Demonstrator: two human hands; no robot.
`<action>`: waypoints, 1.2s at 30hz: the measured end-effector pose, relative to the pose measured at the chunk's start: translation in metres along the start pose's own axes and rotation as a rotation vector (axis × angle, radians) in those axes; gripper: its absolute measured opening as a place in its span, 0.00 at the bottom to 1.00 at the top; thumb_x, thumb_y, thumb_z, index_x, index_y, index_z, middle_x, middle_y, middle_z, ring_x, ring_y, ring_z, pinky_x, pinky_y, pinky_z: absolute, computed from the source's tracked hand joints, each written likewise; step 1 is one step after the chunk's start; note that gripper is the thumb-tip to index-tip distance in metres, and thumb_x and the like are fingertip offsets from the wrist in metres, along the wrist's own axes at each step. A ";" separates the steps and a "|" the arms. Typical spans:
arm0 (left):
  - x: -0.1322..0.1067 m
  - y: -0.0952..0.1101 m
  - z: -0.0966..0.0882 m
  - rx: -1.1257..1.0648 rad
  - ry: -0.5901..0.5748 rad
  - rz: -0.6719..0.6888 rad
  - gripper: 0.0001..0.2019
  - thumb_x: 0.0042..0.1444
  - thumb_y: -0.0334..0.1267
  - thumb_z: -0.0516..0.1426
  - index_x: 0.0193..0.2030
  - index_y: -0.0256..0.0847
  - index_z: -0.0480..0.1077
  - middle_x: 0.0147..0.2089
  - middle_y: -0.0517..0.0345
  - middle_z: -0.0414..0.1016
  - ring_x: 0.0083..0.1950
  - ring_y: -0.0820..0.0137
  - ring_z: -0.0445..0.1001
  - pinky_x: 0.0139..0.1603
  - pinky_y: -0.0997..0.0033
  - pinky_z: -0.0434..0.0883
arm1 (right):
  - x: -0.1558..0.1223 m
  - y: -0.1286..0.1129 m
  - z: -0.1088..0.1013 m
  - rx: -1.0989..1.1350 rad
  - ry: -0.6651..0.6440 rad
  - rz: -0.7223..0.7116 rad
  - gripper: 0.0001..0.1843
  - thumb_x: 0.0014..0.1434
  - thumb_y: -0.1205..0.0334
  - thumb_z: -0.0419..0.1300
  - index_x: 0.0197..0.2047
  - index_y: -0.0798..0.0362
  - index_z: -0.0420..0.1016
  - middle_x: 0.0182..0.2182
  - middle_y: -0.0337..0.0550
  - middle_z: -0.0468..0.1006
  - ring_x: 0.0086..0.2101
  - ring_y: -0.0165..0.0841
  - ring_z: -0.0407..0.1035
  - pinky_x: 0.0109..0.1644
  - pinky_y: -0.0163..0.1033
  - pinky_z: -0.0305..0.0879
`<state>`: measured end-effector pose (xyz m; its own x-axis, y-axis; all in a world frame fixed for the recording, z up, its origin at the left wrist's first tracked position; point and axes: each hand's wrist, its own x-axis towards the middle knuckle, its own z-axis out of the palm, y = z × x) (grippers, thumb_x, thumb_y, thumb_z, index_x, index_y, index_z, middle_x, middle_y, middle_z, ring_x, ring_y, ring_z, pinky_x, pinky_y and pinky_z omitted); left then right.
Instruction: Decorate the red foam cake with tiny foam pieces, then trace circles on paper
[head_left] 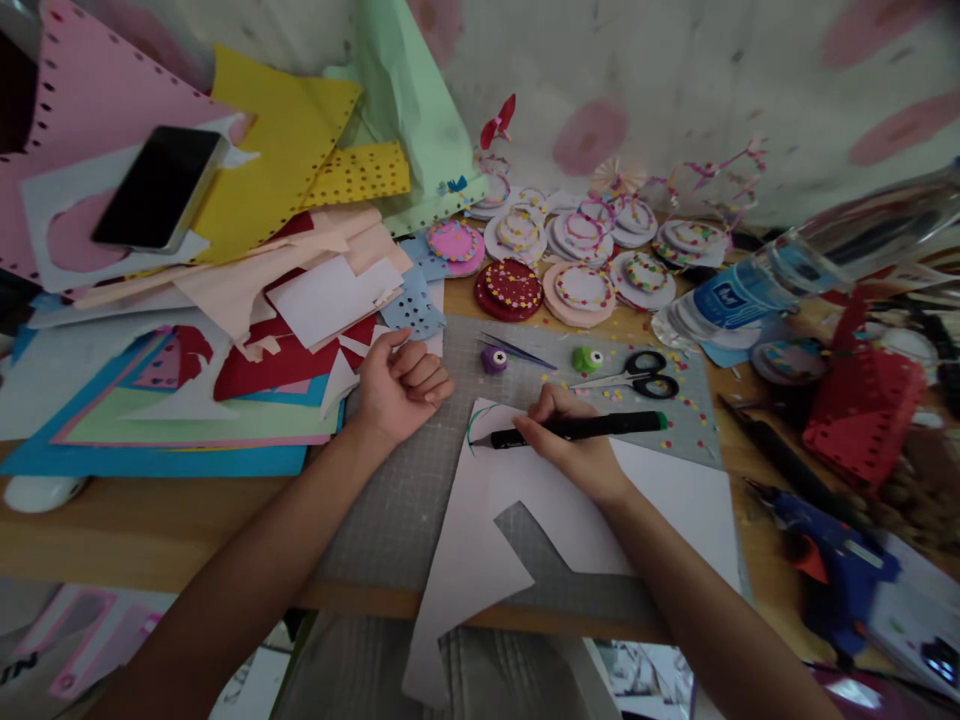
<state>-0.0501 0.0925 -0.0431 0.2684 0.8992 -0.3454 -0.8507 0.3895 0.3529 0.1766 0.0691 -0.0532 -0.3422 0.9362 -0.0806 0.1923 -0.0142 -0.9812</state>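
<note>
In the head view my right hand [574,445] grips a black marker pen [600,427] with a green end. Its tip touches the upper left corner of a white sheet of paper [517,480], on a green curved line [474,425]. The sheet has cut-out edges, and one strip hangs over the table's front edge. To the left, my left hand [405,385] is curled into a loose fist with nothing visible in it, above the grey cutting mat [375,510]. Tweezers [517,350], a purple punch [493,360], a green punch [586,360] and black-handled scissors [634,378] lie beyond the paper.
Coloured paper and foam sheets [292,100] pile up at left, with a phone [161,188] on top. Several decorated paper discs [517,230] line the back. At right are a plastic bottle [742,290], a red dotted box [862,410] and a blue glue gun [832,560].
</note>
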 end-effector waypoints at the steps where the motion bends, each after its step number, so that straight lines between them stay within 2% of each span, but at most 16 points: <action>1: 0.000 0.000 0.000 -0.001 -0.001 0.002 0.25 0.66 0.39 0.41 0.16 0.44 0.37 0.14 0.68 0.34 0.15 0.76 0.39 0.17 0.75 0.53 | 0.000 0.000 0.000 0.001 -0.013 0.003 0.19 0.57 0.54 0.64 0.23 0.49 0.60 0.20 0.33 0.63 0.23 0.28 0.55 0.28 0.37 0.51; 5: -0.001 0.000 0.000 -0.002 0.000 -0.002 0.26 0.66 0.39 0.41 0.16 0.44 0.37 0.14 0.68 0.34 0.14 0.76 0.39 0.17 0.75 0.53 | 0.000 0.002 -0.002 0.025 -0.067 0.011 0.22 0.55 0.53 0.65 0.21 0.48 0.56 0.18 0.31 0.59 0.21 0.27 0.52 0.26 0.36 0.49; 12: 0.000 0.000 0.001 -0.007 0.005 -0.011 0.26 0.66 0.39 0.42 0.16 0.44 0.37 0.14 0.67 0.34 0.14 0.76 0.40 0.17 0.75 0.53 | 0.001 0.001 0.002 -0.049 0.058 -0.008 0.17 0.58 0.53 0.65 0.25 0.48 0.62 0.20 0.34 0.66 0.24 0.30 0.58 0.29 0.38 0.54; 19: -0.001 -0.001 0.001 -0.018 0.013 -0.005 0.25 0.65 0.39 0.42 0.16 0.44 0.37 0.14 0.68 0.34 0.14 0.76 0.40 0.16 0.74 0.53 | 0.000 -0.002 -0.001 -0.020 -0.089 0.006 0.22 0.55 0.50 0.66 0.22 0.49 0.59 0.19 0.33 0.64 0.22 0.28 0.57 0.26 0.36 0.52; 23: -0.001 0.000 0.002 -0.025 0.021 -0.011 0.26 0.65 0.39 0.42 0.16 0.44 0.36 0.15 0.68 0.34 0.14 0.76 0.41 0.16 0.74 0.53 | 0.002 -0.002 -0.003 -0.016 -0.066 0.004 0.23 0.55 0.48 0.66 0.21 0.49 0.58 0.18 0.33 0.62 0.22 0.28 0.55 0.26 0.36 0.51; 26: -0.001 0.000 0.002 -0.036 0.032 -0.012 0.26 0.65 0.39 0.43 0.16 0.44 0.36 0.14 0.68 0.34 0.13 0.76 0.41 0.16 0.74 0.53 | 0.002 -0.002 -0.001 -0.037 -0.024 0.002 0.20 0.56 0.50 0.65 0.23 0.49 0.62 0.20 0.34 0.65 0.24 0.29 0.58 0.29 0.37 0.54; 29: -0.001 0.000 0.002 -0.049 0.046 -0.014 0.26 0.65 0.39 0.44 0.16 0.44 0.37 0.14 0.68 0.34 0.13 0.76 0.43 0.16 0.74 0.53 | 0.001 -0.003 -0.001 -0.021 -0.064 0.027 0.19 0.56 0.52 0.65 0.23 0.49 0.62 0.20 0.34 0.65 0.24 0.29 0.58 0.29 0.38 0.53; 33: -0.001 0.000 0.001 -0.065 0.067 -0.019 0.27 0.65 0.39 0.45 0.16 0.44 0.37 0.14 0.68 0.35 0.13 0.76 0.44 0.15 0.74 0.53 | 0.000 -0.003 -0.006 0.017 -0.155 0.064 0.20 0.51 0.57 0.66 0.21 0.49 0.57 0.19 0.32 0.59 0.23 0.27 0.52 0.26 0.36 0.48; 36: 0.000 0.000 0.002 -0.072 0.076 -0.022 0.27 0.65 0.39 0.46 0.16 0.44 0.37 0.14 0.68 0.36 0.13 0.76 0.44 0.15 0.74 0.53 | 0.002 -0.001 -0.009 0.027 -0.168 0.074 0.20 0.49 0.60 0.65 0.20 0.49 0.53 0.18 0.31 0.55 0.22 0.27 0.50 0.25 0.35 0.46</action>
<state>-0.0497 0.0925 -0.0413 0.2545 0.8718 -0.4185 -0.8759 0.3912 0.2824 0.1844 0.0740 -0.0505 -0.4773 0.8603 -0.1791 0.1991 -0.0926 -0.9756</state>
